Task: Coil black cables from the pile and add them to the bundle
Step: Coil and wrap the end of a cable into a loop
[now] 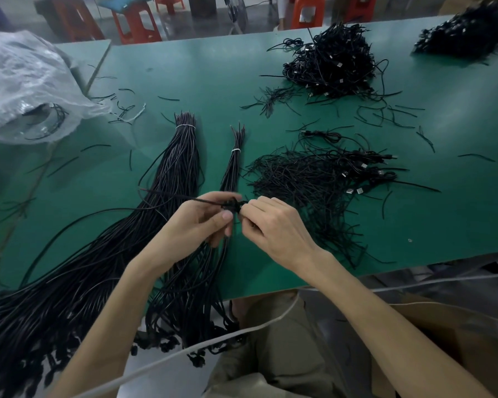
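Over the front of the green table [202, 73], my left hand [202, 222] and my right hand [273, 225] meet and both pinch one black cable [236, 206] at a small coiled knot between the fingertips. Its free end trails left across a large tied bundle [173, 173] of black cables. A thinner tied bundle [233, 165] lies just behind my hands. To the right spreads a loose pile [322, 179] of black cables with metal plugs.
A bigger heap of cables [331, 61] sits at the back, another heap [472, 30] at the far right corner. A clear plastic bag [23, 81] lies at the left. Short cable scraps litter the table. Orange stools [135, 21] stand beyond; a cardboard box [457, 334] is at my right.
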The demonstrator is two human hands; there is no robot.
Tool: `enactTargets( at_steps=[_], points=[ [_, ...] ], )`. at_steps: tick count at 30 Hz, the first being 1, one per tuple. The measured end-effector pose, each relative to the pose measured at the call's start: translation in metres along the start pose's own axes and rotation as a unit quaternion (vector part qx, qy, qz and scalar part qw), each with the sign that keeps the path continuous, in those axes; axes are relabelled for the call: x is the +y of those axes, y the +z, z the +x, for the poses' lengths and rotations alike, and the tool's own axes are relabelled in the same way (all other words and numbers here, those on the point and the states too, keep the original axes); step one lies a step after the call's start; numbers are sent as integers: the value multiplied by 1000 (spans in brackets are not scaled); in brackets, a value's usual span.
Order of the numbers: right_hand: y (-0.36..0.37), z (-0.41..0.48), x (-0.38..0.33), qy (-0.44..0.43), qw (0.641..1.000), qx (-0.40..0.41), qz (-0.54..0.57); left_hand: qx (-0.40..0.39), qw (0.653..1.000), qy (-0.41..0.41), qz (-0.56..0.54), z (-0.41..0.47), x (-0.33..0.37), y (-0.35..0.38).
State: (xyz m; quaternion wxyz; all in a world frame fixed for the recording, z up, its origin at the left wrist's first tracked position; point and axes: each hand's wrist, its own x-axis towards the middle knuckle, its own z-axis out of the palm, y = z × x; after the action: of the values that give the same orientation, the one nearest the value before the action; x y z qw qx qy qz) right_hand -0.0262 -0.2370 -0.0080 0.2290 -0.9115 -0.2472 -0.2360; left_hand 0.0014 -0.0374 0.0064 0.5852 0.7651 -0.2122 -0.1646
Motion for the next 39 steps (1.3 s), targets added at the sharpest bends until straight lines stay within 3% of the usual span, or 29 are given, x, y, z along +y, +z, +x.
enactTargets(
  at_steps=[5, 7, 11, 16, 19, 24, 28, 31, 33, 35, 39],
  points=[
    [1, -3, -2, 0, 1000, -18, 19, 95, 967, 45, 234, 8, -5, 0],
    [0, -2, -1, 3, 1000, -19, 24, 75, 971, 61, 218, 9, -8, 3],
    [1, 0, -1, 5, 999, -22, 30, 55, 992, 13, 109, 11, -13, 13],
    [5, -3, -1, 8, 997, -44, 64, 96, 970, 27, 222, 14, -16, 17],
    [8, -4, 2, -21, 998, -35, 40, 104, 970, -47, 215, 19, -16, 16],
    [14, -10, 4, -144, 986, -38, -68, 22, 959, -197, 204, 23, -13, 15],
    [15, -14, 6, -169, 979, -52, -97, -14, 946, -236, 223, 25, -12, 15],
    [9, -14, 11, -96, 993, -42, -47, 5, 966, -175, 190, 24, -10, 15],
    [1, -11, 20, 14, 997, -65, 33, 27, 981, -135, 135, 20, -9, 12],
    [-11, -7, 34, 143, 979, -65, 132, 62, 982, -132, 123, 19, -14, 6],
    [-38, 13, 84, 299, 935, 58, 183, 104, 930, -175, 307, 14, -28, 5]
  ],
)
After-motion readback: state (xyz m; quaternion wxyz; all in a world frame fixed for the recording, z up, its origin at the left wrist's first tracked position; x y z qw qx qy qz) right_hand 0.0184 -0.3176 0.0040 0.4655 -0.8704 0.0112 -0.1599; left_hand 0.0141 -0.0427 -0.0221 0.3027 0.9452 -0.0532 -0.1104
